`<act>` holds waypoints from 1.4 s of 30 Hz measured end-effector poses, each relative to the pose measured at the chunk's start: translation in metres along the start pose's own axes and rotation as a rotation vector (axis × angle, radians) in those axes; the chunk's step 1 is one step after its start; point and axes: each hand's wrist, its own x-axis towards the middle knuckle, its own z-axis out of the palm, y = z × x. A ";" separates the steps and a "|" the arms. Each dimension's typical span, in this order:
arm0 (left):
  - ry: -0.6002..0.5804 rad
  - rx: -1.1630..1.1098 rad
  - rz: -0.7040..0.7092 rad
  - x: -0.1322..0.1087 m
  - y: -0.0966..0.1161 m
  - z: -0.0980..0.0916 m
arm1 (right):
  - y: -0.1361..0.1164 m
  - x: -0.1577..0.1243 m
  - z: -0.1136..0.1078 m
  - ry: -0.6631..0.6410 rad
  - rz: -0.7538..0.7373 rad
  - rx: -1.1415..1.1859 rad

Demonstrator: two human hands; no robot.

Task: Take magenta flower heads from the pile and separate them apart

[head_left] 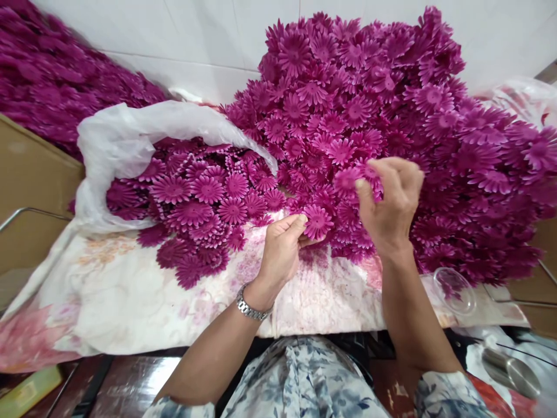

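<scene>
On my head feed: left hand (282,247) is pinching one purple flower (318,223) by its edge, thumb on top, at the front of the big flower heap (357,104). Steel watch (252,306) on that wrist. Right hand (394,197) is raised over the heap to the right of it, fingers curled, thumb against purple petals. Can't tell from here if it grips one; petals blur into the pile behind.

Containers: white translucent plastic bag (108,139) left of the hands, mouth open toward me and to the right. Stacked flowers (191,191) sit in it, rim of the bag arching over and behind them. Some spill out the front onto the floral cloth (130,290); on the right they meet the big heap. Clear round tub (467,299) near the right front edge of the cloth, purple bits showing at it; I can't tell if they're inside or seen through the wall. Metal cylinder (511,371) lies lower right, below the cloth; contents hidden from my angle. Brown box panel (30,168) at far left, another flower pile (65,75) behind it. Can't say whether the box holds that pile.
</scene>
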 end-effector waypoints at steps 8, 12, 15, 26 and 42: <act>-0.026 0.007 -0.005 0.001 -0.001 -0.001 | -0.029 -0.014 0.008 -0.428 -0.216 0.389; -0.014 0.020 0.037 0.001 -0.002 0.000 | -0.029 -0.018 0.011 -0.351 -0.221 0.379; -0.004 0.051 0.080 0.002 -0.004 -0.002 | -0.033 -0.020 0.014 -0.269 -0.188 0.348; 0.004 0.017 0.057 0.005 -0.003 -0.005 | -0.011 -0.002 0.013 -0.116 -0.033 0.027; 0.003 0.039 0.091 0.003 -0.004 -0.003 | -0.031 -0.016 0.021 -0.160 -0.154 0.242</act>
